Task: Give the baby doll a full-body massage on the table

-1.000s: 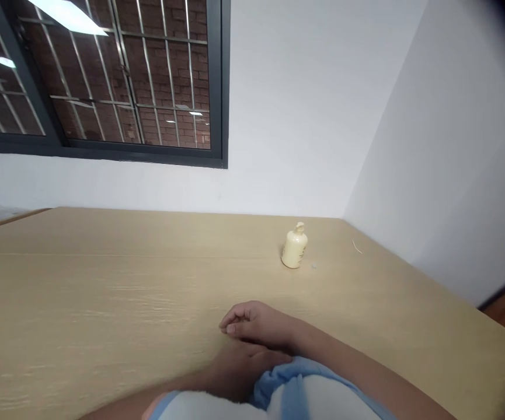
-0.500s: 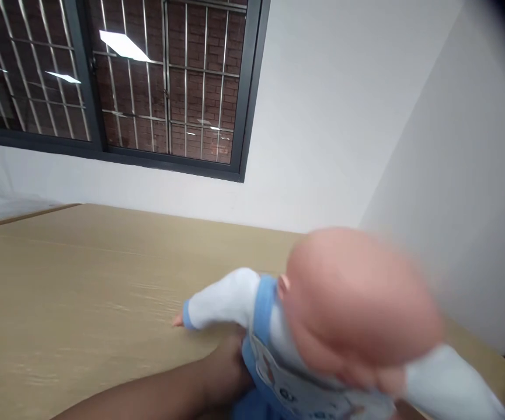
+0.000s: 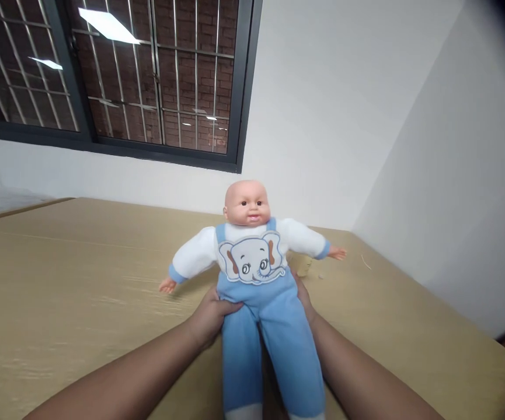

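Note:
A baby doll (image 3: 252, 274) with a bald head, white sleeves and blue overalls faces me in the middle of the head view, leaning back a little. A grey elephant patch (image 3: 252, 259) covers its chest. Its arms spread to both sides and its legs reach down to the bottom edge. My left hand (image 3: 212, 312) grips the doll at the hip, thumb lying across the front of the overalls. My right hand (image 3: 305, 297) holds the opposite side of the waist; most of its fingers are hidden behind the doll.
A wooden-coloured tabletop (image 3: 81, 280) spreads beneath the doll, meeting a white wall (image 3: 313, 116) at the back. A dark-framed, barred window (image 3: 169, 76) is at upper left. Clear plastic sheeting (image 3: 2, 192) lies at the far left. A small yellowish piece (image 3: 302, 263) sits behind the doll.
The doll was close to the camera, tipped forward with its head blurred at lower right. Now it is farther away, more central and leaning back, its front showing. Both hands are now visible on it.

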`<state>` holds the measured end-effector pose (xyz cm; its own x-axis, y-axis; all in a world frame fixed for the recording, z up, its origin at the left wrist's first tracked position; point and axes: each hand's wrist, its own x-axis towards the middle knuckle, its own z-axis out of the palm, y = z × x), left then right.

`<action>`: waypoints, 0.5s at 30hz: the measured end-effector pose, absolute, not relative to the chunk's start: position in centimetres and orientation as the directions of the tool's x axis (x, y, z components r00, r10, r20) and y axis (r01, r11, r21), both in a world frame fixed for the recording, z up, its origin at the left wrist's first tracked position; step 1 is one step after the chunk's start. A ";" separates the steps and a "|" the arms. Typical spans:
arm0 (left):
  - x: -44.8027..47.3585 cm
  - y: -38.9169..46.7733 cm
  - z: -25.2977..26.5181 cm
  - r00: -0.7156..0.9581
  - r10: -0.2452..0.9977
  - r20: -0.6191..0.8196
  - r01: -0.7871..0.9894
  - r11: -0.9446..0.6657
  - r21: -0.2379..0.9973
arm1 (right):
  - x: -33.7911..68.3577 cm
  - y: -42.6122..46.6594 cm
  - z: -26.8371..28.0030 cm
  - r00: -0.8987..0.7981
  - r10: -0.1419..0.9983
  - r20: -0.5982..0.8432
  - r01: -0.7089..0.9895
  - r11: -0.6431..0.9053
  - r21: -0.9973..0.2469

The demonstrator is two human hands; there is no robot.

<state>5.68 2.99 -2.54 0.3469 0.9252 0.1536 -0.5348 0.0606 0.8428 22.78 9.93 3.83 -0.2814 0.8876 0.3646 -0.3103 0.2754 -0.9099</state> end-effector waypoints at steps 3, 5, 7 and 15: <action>4.9 3.6 -2.8 0.357 0.929 0.095 -0.475 0.093 0.875 | 24.0 6.9 0.3 -0.317 0.889 0.330 -0.416 0.182 -0.891; 4.4 3.9 -2.7 0.376 0.925 0.060 -0.435 0.119 0.893 | 24.7 5.9 -1.4 -0.339 0.909 0.244 -0.431 0.081 -0.899; 4.0 4.2 -2.5 0.392 0.920 0.023 -0.401 0.148 0.904 | 25.1 5.7 -2.4 -0.346 0.921 0.180 -0.405 0.027 -0.914; 3.1 4.8 -1.6 0.466 0.884 -0.035 -0.265 0.177 0.948 | 25.3 6.3 -2.9 -0.340 0.938 0.071 -0.315 -0.042 -0.948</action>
<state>3.13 4.79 -1.60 0.4662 0.8840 -0.0345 -0.2648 0.1767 0.9480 25.33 6.31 -2.90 -0.3399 0.9377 0.0715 -0.3146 -0.0418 -0.9483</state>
